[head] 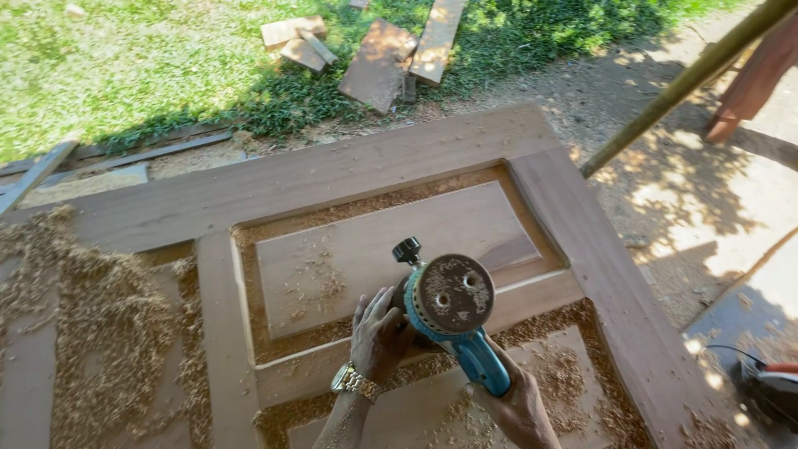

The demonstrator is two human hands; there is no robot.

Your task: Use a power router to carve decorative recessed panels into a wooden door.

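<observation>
A blue power router point(449, 312) is tipped up so its round dusty base plate faces the camera, with a black knob on its far side. My left hand point(378, 333), with a metal watch at the wrist, grips the router's body from the left. My right hand point(519, 407) holds its blue handle from below. The tool hovers over a large wooden panelled door point(349, 175) lying flat, above the rail between two recessed panels. Wood shavings lie in the panel grooves.
A thick heap of shavings point(100, 324) covers the door's left side. Offcut boards point(382, 58) lie on the grass beyond. A slanted pole point(682, 83) crosses the upper right. Another tool point(773, 387) rests on the ground at the lower right.
</observation>
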